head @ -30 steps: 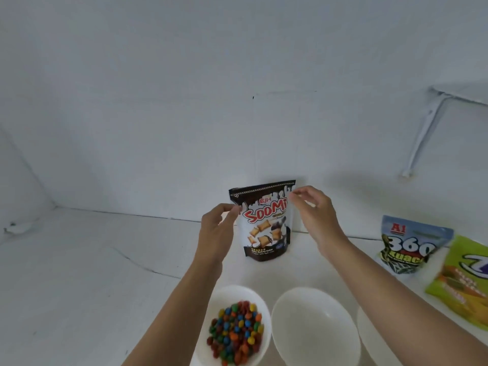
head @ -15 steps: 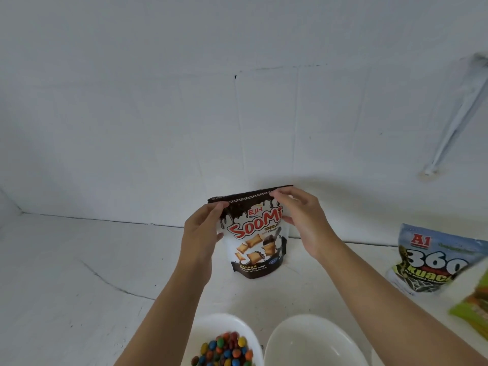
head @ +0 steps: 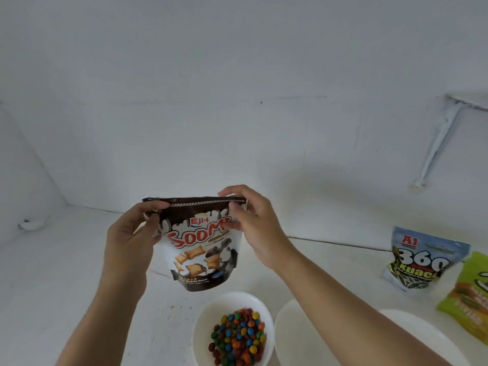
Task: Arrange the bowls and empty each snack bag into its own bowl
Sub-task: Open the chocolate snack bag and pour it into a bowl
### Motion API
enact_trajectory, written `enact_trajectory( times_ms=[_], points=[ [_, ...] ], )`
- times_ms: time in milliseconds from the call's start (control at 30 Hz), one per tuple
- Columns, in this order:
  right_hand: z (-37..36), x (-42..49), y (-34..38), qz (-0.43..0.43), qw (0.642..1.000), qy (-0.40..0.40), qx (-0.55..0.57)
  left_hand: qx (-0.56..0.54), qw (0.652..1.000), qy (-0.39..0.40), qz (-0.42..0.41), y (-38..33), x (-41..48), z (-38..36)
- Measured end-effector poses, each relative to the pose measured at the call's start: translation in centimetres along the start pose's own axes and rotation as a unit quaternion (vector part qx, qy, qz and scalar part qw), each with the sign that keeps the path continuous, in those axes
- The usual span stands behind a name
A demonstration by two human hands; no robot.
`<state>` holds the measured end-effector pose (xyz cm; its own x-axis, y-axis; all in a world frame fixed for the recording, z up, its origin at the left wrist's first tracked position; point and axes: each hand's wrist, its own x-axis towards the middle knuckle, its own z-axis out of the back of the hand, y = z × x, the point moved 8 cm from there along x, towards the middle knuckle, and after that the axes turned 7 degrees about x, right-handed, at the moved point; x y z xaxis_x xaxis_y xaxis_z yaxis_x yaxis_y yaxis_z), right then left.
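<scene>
I hold the brown-and-white Soomi snack bag upright in the air, above the white counter. My left hand pinches its top left corner and my right hand pinches its top right corner. The bag's top strip looks sealed. Below it stands a white bowl with several coloured chocolate candies. A second white bowl sits to its right, partly under my right forearm, and a third bowl shows behind that arm.
A blue 360 Kuaci bag leans at the right, with a green snack bag beside it at the frame edge. A white wall runs behind the counter, and a white bracket hangs at upper right.
Both hands have lifted the Soomi bag off the counter and brought it closer, above the bowls. Their grip has shifted to its top corners.
</scene>
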<state>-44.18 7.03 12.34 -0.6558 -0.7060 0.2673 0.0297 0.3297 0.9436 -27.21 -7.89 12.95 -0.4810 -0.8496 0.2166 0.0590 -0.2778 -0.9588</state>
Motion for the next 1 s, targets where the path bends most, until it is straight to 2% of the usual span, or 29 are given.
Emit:
enact_trajectory(
  times_ms=[167, 333, 500, 633, 767, 1000],
  points=[
    [-7.9, -1.1, -0.5, -0.009, 0.998, 0.056, 0.008, 0.061, 0.997, -0.05, -0.013, -0.7, -2.1, 8.1],
    [-14.1, -3.2, -2.7, -0.056, 0.995, 0.062, 0.052, 0.093, 0.993, -0.053, 0.042, 1.5, -4.5, 14.8],
    [-17.7, -5.9, -5.8, -0.074, 0.994, 0.073, 0.037, 0.102, 0.99, -0.07, 0.061, 4.9, -7.0, 19.0],
    [-17.9, -8.2, -8.3, -0.033, 0.995, 0.051, -0.08, 0.136, 0.988, -0.042, 0.061, 7.7, -8.7, 19.5],
    [-17.8, -8.9, -6.3, 0.126, 0.949, -0.004, -0.288, 0.154, 0.986, -0.043, 0.038, 7.6, -9.2, 19.4],
    [-21.6, -9.1, -5.0, 0.147, 0.91, 0.069, -0.381, 0.165, 0.985, -0.042, 0.031, 7.5, -8.3, 19.4]
  ],
)
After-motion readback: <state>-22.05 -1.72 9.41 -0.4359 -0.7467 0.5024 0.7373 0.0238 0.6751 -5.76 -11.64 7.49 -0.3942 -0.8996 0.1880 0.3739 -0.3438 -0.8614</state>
